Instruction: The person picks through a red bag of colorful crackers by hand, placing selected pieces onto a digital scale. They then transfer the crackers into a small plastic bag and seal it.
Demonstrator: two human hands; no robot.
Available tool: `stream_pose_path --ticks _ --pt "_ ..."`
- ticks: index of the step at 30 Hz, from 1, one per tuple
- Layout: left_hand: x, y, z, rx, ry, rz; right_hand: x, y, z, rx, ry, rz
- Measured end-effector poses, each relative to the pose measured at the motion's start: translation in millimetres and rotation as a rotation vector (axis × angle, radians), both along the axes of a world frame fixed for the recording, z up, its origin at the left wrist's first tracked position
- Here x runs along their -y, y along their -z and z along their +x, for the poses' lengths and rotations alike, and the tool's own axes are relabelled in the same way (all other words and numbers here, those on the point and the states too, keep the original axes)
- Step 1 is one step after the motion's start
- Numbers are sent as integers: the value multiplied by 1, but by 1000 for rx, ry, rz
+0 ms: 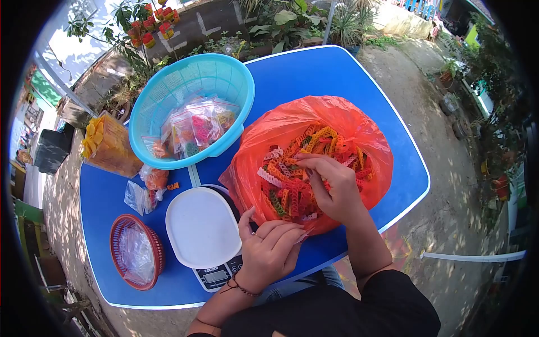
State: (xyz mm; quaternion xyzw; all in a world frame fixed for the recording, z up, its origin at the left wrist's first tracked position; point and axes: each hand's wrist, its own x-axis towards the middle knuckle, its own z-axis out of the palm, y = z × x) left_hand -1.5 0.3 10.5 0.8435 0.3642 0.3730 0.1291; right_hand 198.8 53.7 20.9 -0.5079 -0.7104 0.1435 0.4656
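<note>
Right hand: the right hand is down in the bag, fingers bent and tips right at the curls. Honestly can't tell if there's a piece pinched in there or it's just touching.
Left hand: the left hand is curled at the near edge of the bag, pinching some thin plastic film. Can't tell if that's the bag's own rim or a separate little bag.
Curly pieces: a big pile of curly pieces, orange, red, pink, yellow and a few green, sitting inside the open red plastic bag.
Table: it's all on a blue table with white edging, and the red bag is on the right part of it.
Scale: just left of the left hand is a kitchen scale with a white tray on top. Can't read the display.
Big basket: a light-blue plastic basket at the far side, with filled clear packets piled in the bottom.
Small basket: a red basket left of the scale, clear plastic bags inside.
Odds and ends: between the two baskets there's a small bag of orange stuff and a few loose orange bits just beside it. A clear container with yellow contents stands left of the big basket.
Wrist: dark beaded bracelet on the left one.
</note>
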Motion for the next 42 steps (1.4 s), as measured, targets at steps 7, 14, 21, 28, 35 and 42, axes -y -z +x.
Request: stream_pose_path --ticks 7,14,21,28,35,42 --pt "0 2 0 8 7 -5 -4 14 28 276 235 -241" --pt "0 3 0 5 5 -1 -5 11 10 117 -107 -201" --pt "0 3 -1 11 5 -1 -6 10 20 124 66 -154" --pt "0 1 -1 15 5 -6 -5 12 27 192 -148 -267" --pt "-1 3 -1 4 -9 -10 -9 9 24 67 42 -137" --pt "-1 5 -1 -15 11 5 -3 3 18 235 -337 -177"
